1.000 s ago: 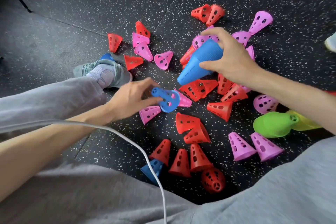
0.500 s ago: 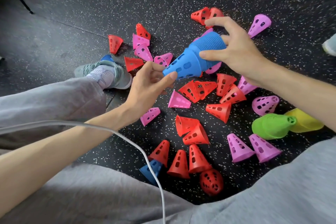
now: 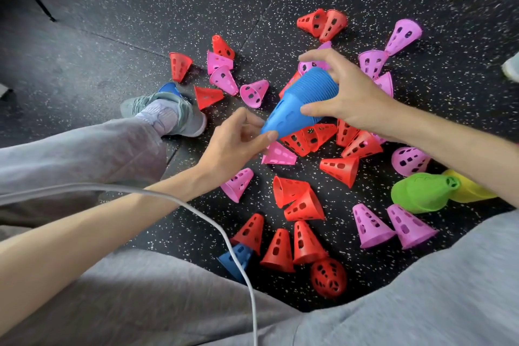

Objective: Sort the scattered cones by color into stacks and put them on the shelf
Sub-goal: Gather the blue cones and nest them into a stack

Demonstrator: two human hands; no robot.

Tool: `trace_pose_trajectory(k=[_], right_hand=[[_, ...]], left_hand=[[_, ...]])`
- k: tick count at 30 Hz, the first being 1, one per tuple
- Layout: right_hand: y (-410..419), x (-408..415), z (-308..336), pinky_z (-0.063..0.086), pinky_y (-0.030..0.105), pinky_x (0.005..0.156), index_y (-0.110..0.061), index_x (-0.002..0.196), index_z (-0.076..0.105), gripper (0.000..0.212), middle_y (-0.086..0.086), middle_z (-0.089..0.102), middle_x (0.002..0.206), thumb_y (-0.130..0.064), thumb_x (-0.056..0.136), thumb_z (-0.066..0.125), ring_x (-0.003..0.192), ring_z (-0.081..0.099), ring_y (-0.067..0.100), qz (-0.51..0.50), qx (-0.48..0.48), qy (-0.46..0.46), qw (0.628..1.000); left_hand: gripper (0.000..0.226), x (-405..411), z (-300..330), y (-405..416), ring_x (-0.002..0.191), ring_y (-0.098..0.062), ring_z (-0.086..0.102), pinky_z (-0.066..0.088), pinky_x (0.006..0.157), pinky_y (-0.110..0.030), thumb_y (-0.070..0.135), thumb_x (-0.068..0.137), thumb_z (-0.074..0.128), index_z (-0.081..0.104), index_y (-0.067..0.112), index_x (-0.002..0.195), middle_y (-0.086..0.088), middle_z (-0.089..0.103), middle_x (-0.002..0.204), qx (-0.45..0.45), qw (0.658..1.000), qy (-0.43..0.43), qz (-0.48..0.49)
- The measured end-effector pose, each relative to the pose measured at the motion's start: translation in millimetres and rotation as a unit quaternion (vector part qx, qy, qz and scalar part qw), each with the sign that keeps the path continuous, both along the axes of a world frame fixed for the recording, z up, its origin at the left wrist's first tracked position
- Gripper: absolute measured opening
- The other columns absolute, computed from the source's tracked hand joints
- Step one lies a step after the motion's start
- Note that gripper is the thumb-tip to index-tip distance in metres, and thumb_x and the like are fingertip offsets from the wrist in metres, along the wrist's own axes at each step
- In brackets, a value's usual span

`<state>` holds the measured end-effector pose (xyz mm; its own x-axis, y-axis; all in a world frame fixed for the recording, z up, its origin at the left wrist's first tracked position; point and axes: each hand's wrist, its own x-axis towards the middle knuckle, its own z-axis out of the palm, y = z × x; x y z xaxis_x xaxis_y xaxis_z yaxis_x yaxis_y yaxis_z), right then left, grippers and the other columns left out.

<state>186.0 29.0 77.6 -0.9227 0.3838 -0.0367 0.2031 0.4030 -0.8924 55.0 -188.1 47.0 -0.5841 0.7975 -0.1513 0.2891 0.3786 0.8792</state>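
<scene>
**Two hands on a blue cone stack above scattered cones**

A person sits on a dark speckled floor (image 3: 140,3), seen from above, grey trouser legs framing the view. The right hand (image 3: 354,98) holds a blue stack (image 3: 302,102) of nested cones in the air, tilted, its wide ribbed end up toward the far side and its narrow tip pointing down and left. The right fingers (image 3: 314,57) and thumb curl around the wide end, grasping it. The left hand (image 3: 233,143) meets the narrow tip, its thumb and fingertips pinching it.

Below and around the hands, loose cones lie across the middle of the floor. Red cones (image 3: 297,199) cluster beneath the stack and toward the near side, most tipped over. Pink cones (image 3: 224,78) lie beyond the left hand and by the right forearm. A green stack (image 3: 421,191) lies on its side at the right, touching a yellow stack (image 3: 469,191) partly hidden by the right arm. One blue cone (image 3: 238,258) lies near the person's lap, crossed by a white cable (image 3: 213,222). A grey shoe (image 3: 168,109) rests at the left of the pile.
</scene>
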Motion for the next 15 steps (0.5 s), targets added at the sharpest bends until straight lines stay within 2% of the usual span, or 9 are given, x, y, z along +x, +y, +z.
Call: trace_pose_trajectory(k=[2, 3, 4, 6, 8, 11, 13, 15], right_hand=[[-3.2, 0.5, -2.1, 0.048, 0.035, 0.083, -0.035, 0.14, 0.046, 0.078, -0.022, 0.057, 0.1, -0.011, 0.075, 0.081, 0.081, 0.054, 0.001, 0.01, 0.038, -0.017, 0.999], [-5.5, 0.8, -2.9, 0.049, 0.037, 0.078, -0.037, 0.139, 0.045, 0.079, -0.014, 0.06, 0.096, -0.011, 0.074, 0.079, 0.076, 0.054, 0.007, 0.012, 0.064, -0.033, 0.997], [-8.0, 1.3, -3.2, 0.049, 0.039, 0.077, -0.04, 0.139, 0.044, 0.079, -0.004, 0.063, 0.096, -0.012, 0.073, 0.078, 0.074, 0.055, 0.016, 0.012, 0.087, -0.048, 0.995], [-11.3, 0.6, -1.9, 0.049, 0.038, 0.082, -0.044, 0.138, 0.043, 0.078, 0.006, 0.066, 0.11, -0.017, 0.073, 0.077, 0.083, 0.06, 0.026, 0.011, 0.108, -0.061, 0.992], [-13.8, -3.3, 1.3, 0.05, 0.041, 0.086, -0.045, 0.138, 0.043, 0.077, 0.007, 0.067, 0.111, -0.019, 0.073, 0.077, 0.086, 0.061, 0.026, 0.013, 0.113, -0.058, 0.992], [-19.1, -10.1, 11.7, 0.049, 0.042, 0.074, -0.041, 0.139, 0.045, 0.076, -0.002, 0.065, 0.096, -0.014, 0.075, 0.077, 0.066, 0.053, 0.018, 0.021, 0.11, -0.044, 0.993], [-23.9, -11.8, 16.0, 0.049, 0.04, 0.076, -0.037, 0.14, 0.045, 0.076, -0.012, 0.063, 0.106, -0.01, 0.077, 0.077, 0.074, 0.058, 0.018, 0.031, 0.107, -0.036, 0.993], [-28.5, -11.8, 16.5, 0.049, 0.042, 0.091, -0.034, 0.141, 0.046, 0.076, -0.011, 0.06, 0.125, -0.008, 0.077, 0.077, 0.1, 0.062, 0.027, 0.039, 0.106, -0.033, 0.993]], left_hand=[[0.026, -4.4, -10.0, -5.9, 0.082, -0.033, 0.075, 0.06, 0.071, -0.043, 0.036, 0.092, 0.075, 0.058, 0.021, 0.105, -0.008, 0.078, 0.092, -0.059, 0.995, -0.027, -0.07], [0.024, -5.8, -14.1, -8.8, 0.084, -0.029, 0.074, 0.059, 0.073, -0.038, 0.033, 0.093, 0.073, 0.059, 0.022, 0.109, -0.006, 0.078, 0.094, -0.101, 0.988, -0.031, -0.116], [0.022, -7.3, -18.8, -12.6, 0.086, -0.022, 0.074, 0.059, 0.076, -0.033, 0.03, 0.094, 0.073, 0.062, 0.022, 0.111, -0.002, 0.078, 0.097, -0.145, 0.975, -0.014, -0.165], [0.022, -7.8, -27.8, -22.4, 0.093, -0.007, 0.072, 0.056, 0.086, -0.024, 0.029, 0.095, 0.072, 0.068, 0.021, 0.115, 0.007, 0.076, 0.104, -0.215, 0.947, 0.035, -0.237], [0.027, -5.6, -37.5, -36.4, 0.097, -0.007, 0.07, 0.053, 0.088, -0.02, 0.03, 0.094, 0.073, 0.069, 0.02, 0.119, 0.007, 0.075, 0.109, -0.268, 0.926, 0.042, -0.262], [0.03, -0.1, -51.1, -59.4, 0.092, -0.009, 0.065, 0.046, 0.078, -0.009, 0.031, 0.094, 0.073, 0.067, 0.019, 0.121, 0.005, 0.072, 0.106, -0.326, 0.893, 0.056, -0.303], [0.035, 4.8, -57.6, -74.3, 0.092, -0.007, 0.061, 0.038, 0.07, -0.001, 0.03, 0.093, 0.074, 0.066, 0.016, 0.124, 0.003, 0.071, 0.107, -0.349, 0.881, 0.062, -0.314], [0.042, 9.4, -60.4, -87.5, 0.092, -0.009, 0.059, 0.037, 0.068, -0.002, 0.034, 0.09, 0.077, 0.063, 0.019, 0.127, 0.004, 0.068, 0.109, -0.364, 0.869, 0.085, -0.324]])
